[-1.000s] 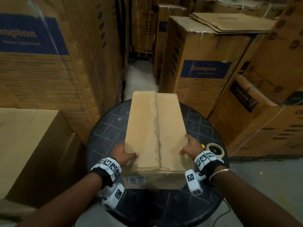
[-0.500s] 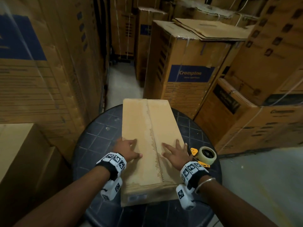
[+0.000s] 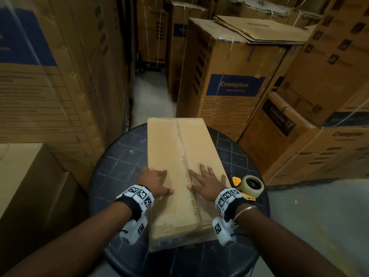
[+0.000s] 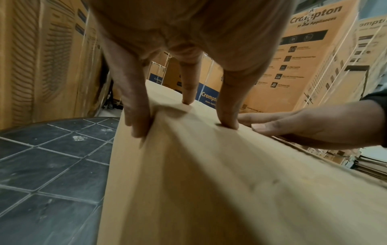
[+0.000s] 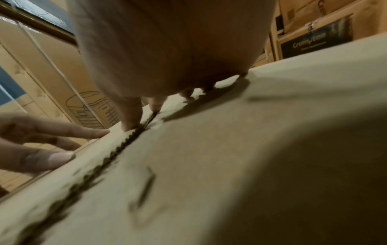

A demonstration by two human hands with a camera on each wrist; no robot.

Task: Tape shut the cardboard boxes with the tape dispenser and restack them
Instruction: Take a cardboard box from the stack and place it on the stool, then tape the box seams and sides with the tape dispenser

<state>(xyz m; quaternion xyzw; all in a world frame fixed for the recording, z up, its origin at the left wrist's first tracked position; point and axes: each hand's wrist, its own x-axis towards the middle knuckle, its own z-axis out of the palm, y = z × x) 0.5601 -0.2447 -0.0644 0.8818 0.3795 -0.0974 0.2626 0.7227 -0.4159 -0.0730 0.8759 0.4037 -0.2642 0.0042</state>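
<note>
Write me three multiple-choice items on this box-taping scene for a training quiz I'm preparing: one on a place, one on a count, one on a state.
1. Where is the tape dispenser?
A. On the box
B. On the round table, to the right of the box
C. On the floor

2. How many hands rest on the cardboard box?
A. None
B. One
C. Two

3. What is the state of the box's top seam?
A. Flaps closed, with no fresh tape visible
B. Flaps standing open
C. Covered by a label

Answers:
1 B: it lies on the round table beside the right hand.
2 C: the left hand and the right hand both lie flat on top.
3 A: the flaps meet along a ragged bare line.
</note>
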